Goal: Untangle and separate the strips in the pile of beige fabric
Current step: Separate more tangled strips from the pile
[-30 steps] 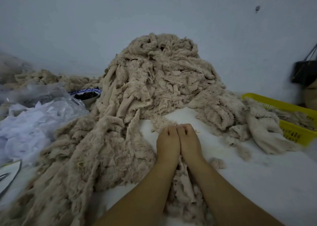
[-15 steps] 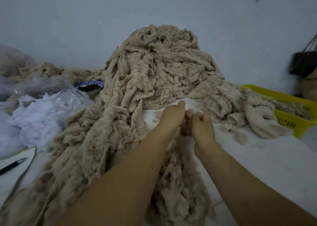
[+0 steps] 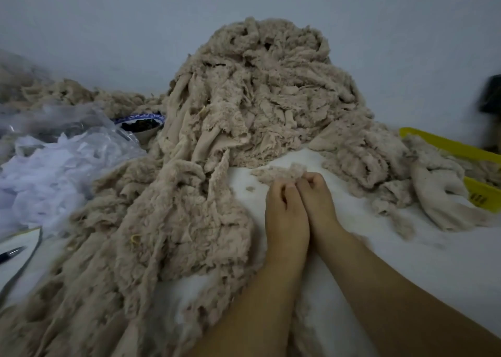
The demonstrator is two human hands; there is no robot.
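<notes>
Before pile point(image 3: 257, 99) — left hand point(image 3: 284, 215), right hand point(image 3: 317, 199) pinch strip point(image 3: 282, 173).

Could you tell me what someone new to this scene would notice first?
The tall pile of beige fabric dominates the centre, heaped high and spilling toward the camera on the left. Just in front, the left hand and right hand sit side by side over the white table, their grip closed on a small beige scrap. A yellow basket peeks out at the right edge.
</notes>
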